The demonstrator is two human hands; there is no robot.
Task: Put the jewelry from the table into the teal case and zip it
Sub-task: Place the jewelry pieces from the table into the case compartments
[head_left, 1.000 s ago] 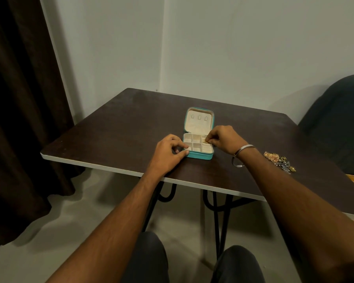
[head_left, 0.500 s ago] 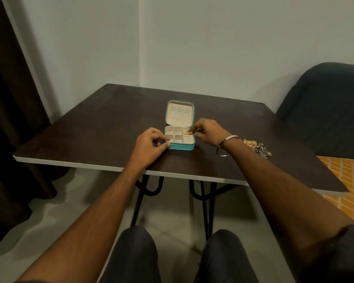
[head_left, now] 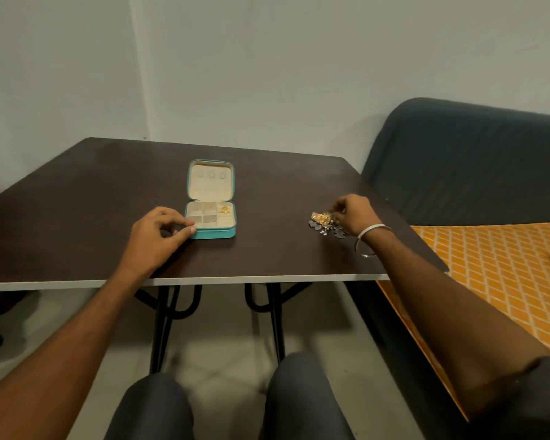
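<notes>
Right hand (head_left: pixel 354 214) now away from the case (head_left: pixel 211 214), pinching into the jewelry pile (head_left: pixel 323 221) right of it, left hand (head_left: pixel 154 238) bracing the case's left corner, fingers loosely curled, one gold piece (head_left: pixel 225 209) sitting inside.

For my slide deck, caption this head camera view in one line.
Left hand steadies the open case while right hand reaches the jewelry.

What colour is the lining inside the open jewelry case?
Cream or off-white inside the teal case, both lid and compartments; the head view shows it.
</notes>
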